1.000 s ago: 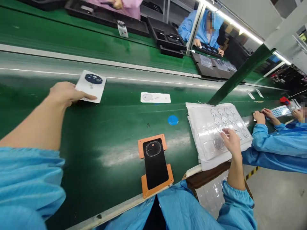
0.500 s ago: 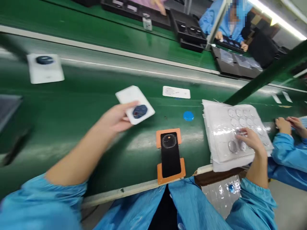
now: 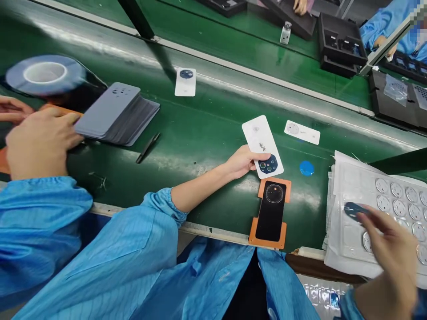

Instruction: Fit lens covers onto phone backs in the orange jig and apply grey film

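Note:
My left hand pinches a white phone-shaped card printed with a dark camera picture, the thumb on its face. Just below it lies a black phone back panel in an orange holder, a ring of clear outline at its camera end. In my right hand a dark, glossy camera lens cover is held by its edge between thumb and fingers. That hand hovers over a clear plastic tray with several round clear-edged pieces in its pockets; it hides part of the tray.
On the left, a co-worker's hand is beside a stack of grey panels and a tape roll. A black pen-like tool, another white card, a narrow white card and a blue disc lie on the green bench.
The view has swung left, bringing the co-worker and panel stack in. My right hand has lifted the dark lens cover off the tray. My left hand's card now tilts upright above the holder.

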`<control>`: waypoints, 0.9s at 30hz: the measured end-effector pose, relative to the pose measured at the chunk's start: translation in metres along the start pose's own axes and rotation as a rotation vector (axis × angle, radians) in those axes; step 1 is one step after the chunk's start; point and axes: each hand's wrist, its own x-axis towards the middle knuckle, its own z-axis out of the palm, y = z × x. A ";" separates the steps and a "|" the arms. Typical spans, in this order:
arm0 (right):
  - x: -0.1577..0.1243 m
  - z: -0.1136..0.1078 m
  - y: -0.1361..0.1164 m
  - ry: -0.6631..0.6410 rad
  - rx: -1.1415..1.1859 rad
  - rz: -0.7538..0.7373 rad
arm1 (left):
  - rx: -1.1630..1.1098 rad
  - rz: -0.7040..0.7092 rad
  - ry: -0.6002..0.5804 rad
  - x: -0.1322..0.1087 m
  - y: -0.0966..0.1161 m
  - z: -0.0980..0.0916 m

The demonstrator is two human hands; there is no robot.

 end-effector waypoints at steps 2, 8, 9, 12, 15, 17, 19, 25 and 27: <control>-0.003 0.048 -0.061 -0.121 0.150 -0.187 | -0.002 0.011 0.022 0.000 0.000 0.000; -0.006 0.156 -0.110 -0.073 0.206 -0.644 | -0.011 0.081 0.038 -0.004 0.006 -0.001; -0.007 0.160 -0.106 -0.084 0.178 -0.692 | -0.009 0.098 0.025 -0.004 0.008 -0.001; -0.011 0.159 -0.095 -0.140 0.088 -0.766 | 0.011 0.145 -0.017 -0.004 0.010 0.000; -0.012 0.154 -0.092 -0.199 0.006 -0.768 | 0.039 0.169 -0.026 -0.005 0.011 0.003; -0.010 0.153 -0.092 -0.233 -0.022 -0.768 | 0.062 0.168 -0.039 -0.006 0.010 0.003; -0.006 0.153 -0.094 -0.251 -0.029 -0.774 | 0.090 0.164 -0.065 -0.007 0.010 0.003; 0.008 0.143 -0.107 -0.247 0.093 -0.707 | 0.152 0.207 -0.086 -0.010 0.003 0.006; 0.016 0.137 -0.121 -0.139 0.213 -0.578 | 0.138 0.238 -0.083 -0.013 -0.005 0.012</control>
